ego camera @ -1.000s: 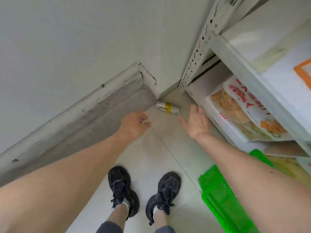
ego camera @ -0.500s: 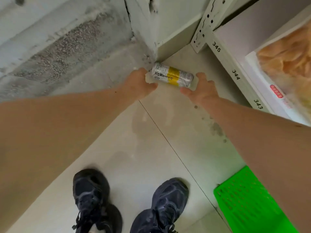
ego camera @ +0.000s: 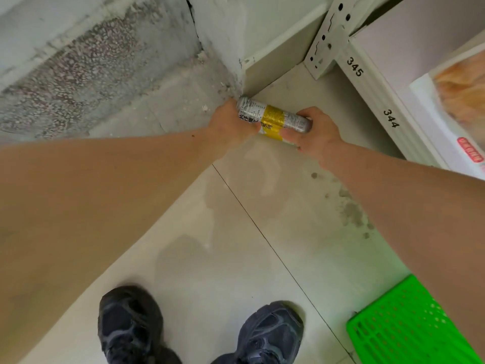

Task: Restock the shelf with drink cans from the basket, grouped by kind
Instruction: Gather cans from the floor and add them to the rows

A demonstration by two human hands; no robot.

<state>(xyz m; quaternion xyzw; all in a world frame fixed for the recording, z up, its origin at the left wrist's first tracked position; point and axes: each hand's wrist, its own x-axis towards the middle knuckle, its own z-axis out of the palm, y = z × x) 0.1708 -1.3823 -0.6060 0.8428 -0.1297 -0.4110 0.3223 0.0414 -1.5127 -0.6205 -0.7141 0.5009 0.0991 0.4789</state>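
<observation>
can point(ego camera: 273, 119): lying on its side at the floor point(ego camera: 236, 245) corner, near shelf point(ego camera: 378, 101)
left hand point(ego camera: 233, 124): grip clamped on can
right hand point(ego camera: 317, 132): grip clamped on can's other end
basket point(ego camera: 401, 327): green, lower right

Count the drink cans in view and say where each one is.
1. The can lies on its side on the floor by the wall corner, gripped by the left hand and the right hand. The basket is only partly in view, so others may be hidden.

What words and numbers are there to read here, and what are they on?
"345": shelf edge.
"344": same edge, nearer the person.
Can, gripped by left hand and right hand: black characters and small print, too blurred to read.
Red label on food package: too blurred.
</observation>
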